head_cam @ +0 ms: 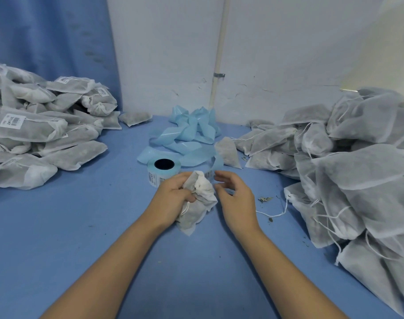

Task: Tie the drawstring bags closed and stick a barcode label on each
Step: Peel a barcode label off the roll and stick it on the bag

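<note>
Blue tabletop (81, 238) carried everything. At its middle, the grip of our left hand (171, 199) was clamped on a drawstring bag (196, 210), just near the label roll (154, 174). Our right hand (236, 201) hovered beside, fingers loosely apart.

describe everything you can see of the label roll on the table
The label roll stands on end on the blue table, dark hollow core facing up. Its top edge is pale blue backing paper; white printed labels wrap its side. A strip leads off to its right. It sits just behind the left hand and the bag that hand grips; whether either touches it is unclear.
</note>
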Available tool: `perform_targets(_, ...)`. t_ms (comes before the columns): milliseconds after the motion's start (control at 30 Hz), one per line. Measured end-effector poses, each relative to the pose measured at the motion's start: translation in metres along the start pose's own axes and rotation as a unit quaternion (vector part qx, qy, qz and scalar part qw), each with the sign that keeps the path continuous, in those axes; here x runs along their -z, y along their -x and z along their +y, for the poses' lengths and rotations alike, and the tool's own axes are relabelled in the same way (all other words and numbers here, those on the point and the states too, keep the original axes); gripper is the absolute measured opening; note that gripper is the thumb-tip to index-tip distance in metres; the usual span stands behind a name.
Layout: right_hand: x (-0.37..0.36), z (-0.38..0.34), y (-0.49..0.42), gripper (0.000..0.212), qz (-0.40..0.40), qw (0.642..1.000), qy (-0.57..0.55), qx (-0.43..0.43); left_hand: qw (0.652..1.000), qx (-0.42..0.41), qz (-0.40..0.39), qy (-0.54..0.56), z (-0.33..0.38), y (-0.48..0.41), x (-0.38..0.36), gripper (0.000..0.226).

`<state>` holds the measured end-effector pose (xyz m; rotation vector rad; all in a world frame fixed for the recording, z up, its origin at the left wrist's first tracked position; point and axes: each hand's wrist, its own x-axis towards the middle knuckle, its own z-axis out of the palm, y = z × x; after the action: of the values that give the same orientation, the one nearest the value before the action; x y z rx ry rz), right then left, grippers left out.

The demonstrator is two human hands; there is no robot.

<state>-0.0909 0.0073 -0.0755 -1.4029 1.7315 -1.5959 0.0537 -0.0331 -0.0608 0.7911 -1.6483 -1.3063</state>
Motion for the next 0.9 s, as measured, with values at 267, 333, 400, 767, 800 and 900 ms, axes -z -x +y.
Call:
perform_targets(267,0.001,0.001,-0.002,0.031,-0.052,0.998,-0.015,-0.030,0.998,0.022,-0.051,0.037,-0.004,0.000,-0.004,0.044)
perform_targets(333,0.001,0.000,-0.002,0.028,-0.037,0.999,-0.003,-0.031,0.998,0.028,-0.051,0.020,-0.005,-0.001,-0.002,0.039)
perform_targets(400,0.000,-0.001,-0.002,0.023,-0.023,0.999,0.007,-0.023,0.998,0.033,-0.057,0.012,-0.005,-0.003,-0.001,0.033)
perform_targets(767,-0.004,0.000,-0.002,0.009,0.022,0.998,0.063,0.005,0.999,-0.020,0.006,-0.047,-0.004,-0.004,0.001,0.036)
perform_targets(800,-0.003,0.000,-0.002,0.009,0.024,0.998,0.062,0.005,0.998,-0.017,0.020,-0.050,-0.004,-0.004,0.002,0.031)
perform_targets(900,-0.002,-0.001,-0.002,0.010,0.016,0.998,0.060,0.004,1.000,0.004,0.027,-0.014,-0.006,-0.005,0.006,0.028)
